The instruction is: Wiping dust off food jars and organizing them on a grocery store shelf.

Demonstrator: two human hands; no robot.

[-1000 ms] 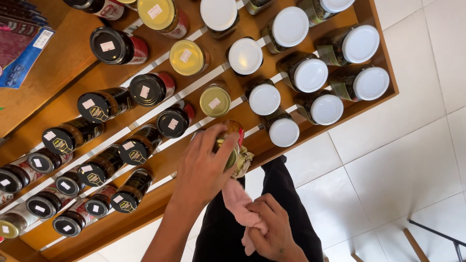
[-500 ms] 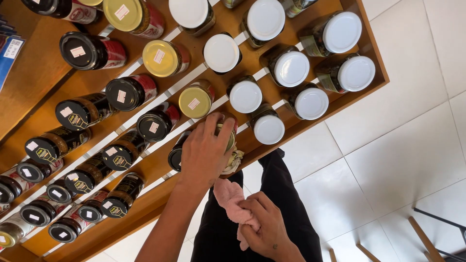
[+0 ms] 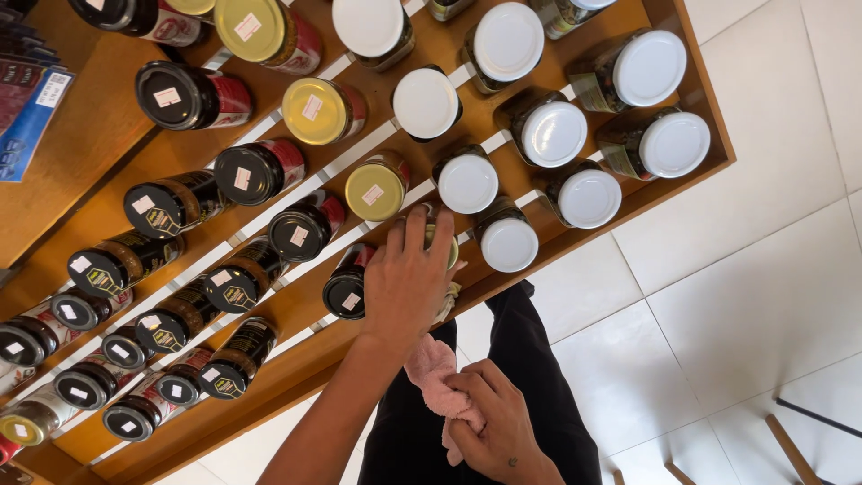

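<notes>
My left hand (image 3: 409,280) is wrapped over the top of a gold-lidded jar (image 3: 437,238) on the front row of a stepped wooden shelf (image 3: 108,153). The jar is mostly hidden under my fingers. Lower down, my right hand (image 3: 492,422) is closed on a pink cloth (image 3: 431,368), held in front of my dark trousers. A black-lidded jar (image 3: 346,289) stands just left of my left hand, and a white-lidded jar (image 3: 508,242) just to its right.
The shelf carries rows of jars with black, gold and white lids, each with a small sticker. A blue packet (image 3: 31,117) lies at the upper left. White floor tiles (image 3: 736,296) stretch to the right, with wooden legs (image 3: 790,449) at the bottom right.
My left hand has stayed on the gold-lidded jar and set it lower among the front row. My right hand with the cloth has shifted slightly.
</notes>
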